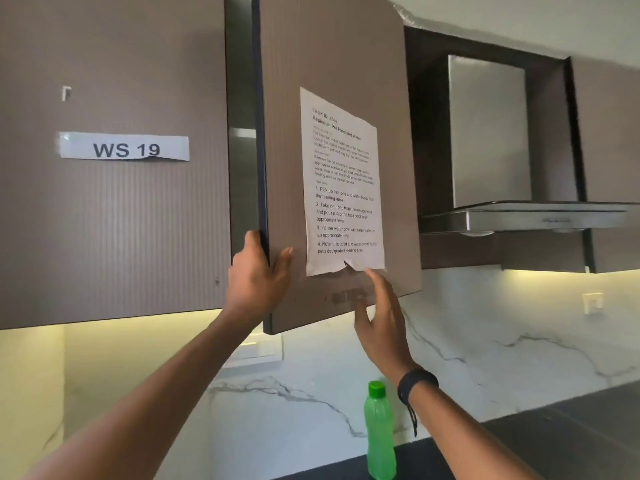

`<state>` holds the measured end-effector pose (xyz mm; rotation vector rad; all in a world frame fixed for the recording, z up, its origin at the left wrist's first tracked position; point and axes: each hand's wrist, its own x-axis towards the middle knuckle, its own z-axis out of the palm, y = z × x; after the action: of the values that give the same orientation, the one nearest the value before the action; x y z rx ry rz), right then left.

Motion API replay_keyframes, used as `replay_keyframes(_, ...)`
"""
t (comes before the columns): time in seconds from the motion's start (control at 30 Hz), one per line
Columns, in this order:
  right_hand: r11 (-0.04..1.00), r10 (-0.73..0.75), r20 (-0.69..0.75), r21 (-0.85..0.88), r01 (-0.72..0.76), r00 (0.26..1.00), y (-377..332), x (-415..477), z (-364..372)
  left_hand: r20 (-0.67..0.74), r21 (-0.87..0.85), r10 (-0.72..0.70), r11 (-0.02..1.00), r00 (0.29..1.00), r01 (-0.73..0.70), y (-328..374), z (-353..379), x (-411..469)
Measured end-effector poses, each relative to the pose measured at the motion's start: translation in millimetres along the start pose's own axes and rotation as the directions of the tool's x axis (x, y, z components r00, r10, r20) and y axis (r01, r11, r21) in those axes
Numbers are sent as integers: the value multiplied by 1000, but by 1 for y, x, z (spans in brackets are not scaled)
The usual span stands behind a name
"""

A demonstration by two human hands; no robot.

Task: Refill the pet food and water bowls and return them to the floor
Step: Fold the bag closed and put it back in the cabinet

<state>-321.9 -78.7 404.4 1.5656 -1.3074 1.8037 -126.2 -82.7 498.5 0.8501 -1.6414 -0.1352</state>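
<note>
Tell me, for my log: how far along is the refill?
Done: nothing; no bowls or food visible. In hand: the left hand grips the edge of the ajar cabinet door; the right hand is open near it. Left: fetching food, filling, returning bowls.

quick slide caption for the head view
Ajar cabinet door gripped by left hand, right hand open by its taped instruction sheet.

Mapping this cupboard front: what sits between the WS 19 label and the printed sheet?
Head view: between label and sheet lie the cupboard's open gap and the door's dark edge; the left hand grips that edge lower down.
</note>
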Motion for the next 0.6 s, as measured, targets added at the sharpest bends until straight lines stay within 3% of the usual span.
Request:
replay_keyframes(0.27, 985, -133, 69, -103, 140, 989, 23, 45, 65, -49, 280, 115, 955, 992, -97, -38, 14, 14)
replay_keyframes(0.37, 969, -187, 132, -138, 205, 974, 34, 49, 80, -55, 539, 387, 787, 920, -299, -57, 18, 26)
replay_keyframes(0.47, 946, -242, 151, -182, 267, 959, 45, 49, 87, 122, 742, 526, 514, 842, -430, -80, 21, 37)
replay_keyframes(0.6, 915, -284, 202, -235, 328, 937, 61, 52, 94, 137, 775, 481, 492, 866, -396, -95, 27, 47)
